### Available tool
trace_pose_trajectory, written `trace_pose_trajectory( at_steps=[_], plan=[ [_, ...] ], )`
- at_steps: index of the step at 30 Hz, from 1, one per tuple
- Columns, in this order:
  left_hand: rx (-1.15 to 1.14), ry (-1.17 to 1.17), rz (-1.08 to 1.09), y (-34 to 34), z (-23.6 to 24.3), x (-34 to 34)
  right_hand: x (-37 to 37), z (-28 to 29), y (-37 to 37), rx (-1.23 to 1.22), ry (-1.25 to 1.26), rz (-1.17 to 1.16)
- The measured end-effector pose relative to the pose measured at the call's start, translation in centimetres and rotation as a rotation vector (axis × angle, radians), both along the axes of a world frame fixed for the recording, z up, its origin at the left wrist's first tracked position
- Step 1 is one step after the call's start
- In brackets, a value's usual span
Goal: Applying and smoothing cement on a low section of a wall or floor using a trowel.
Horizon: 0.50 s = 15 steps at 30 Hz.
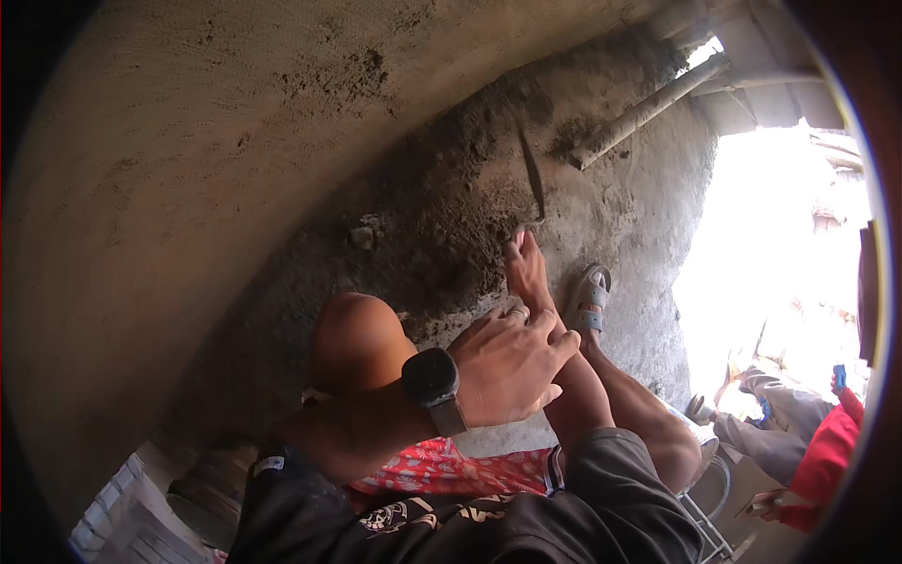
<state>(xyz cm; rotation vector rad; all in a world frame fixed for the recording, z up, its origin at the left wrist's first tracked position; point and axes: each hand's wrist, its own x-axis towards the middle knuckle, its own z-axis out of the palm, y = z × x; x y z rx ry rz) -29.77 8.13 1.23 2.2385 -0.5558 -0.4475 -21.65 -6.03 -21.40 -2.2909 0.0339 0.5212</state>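
Note:
My left hand (507,367), with a dark watch on the wrist, lies across my right forearm with fingers loosely bent and apart. My right hand (528,258) reaches forward and is closed on the handle of a trowel (533,179), whose narrow blade points away from me over the rough, dirt-covered floor (442,207). My bare left knee (357,343) is bent beside my left arm. My sandaled foot (590,301) rests to the right of my right hand.
A plastered curved wall (188,160) fills the left. A pole (648,108) slants at upper right near a bright opening (752,244). Another person in red (827,437) and grey trousers is at lower right. A metal rack (709,536) and white slatted object (122,508) sit at the lower edges.

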Motion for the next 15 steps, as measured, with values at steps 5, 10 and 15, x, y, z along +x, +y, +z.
trace_pose_trajectory(
  at_steps=[5,10,15],
  plan=[
    [0.035,0.067,-0.005,0.4,0.2,-0.3,10.6,-6.0,5.3,0.175,0.028,-0.455],
    [0.096,0.099,0.043,0.8,1.0,-1.6,18.5,-8.4,10.9,0.048,0.129,-0.764],
    [0.068,0.199,0.059,1.2,1.3,-1.0,26.2,-12.4,8.3,-0.163,0.063,-0.602]
  ],
)
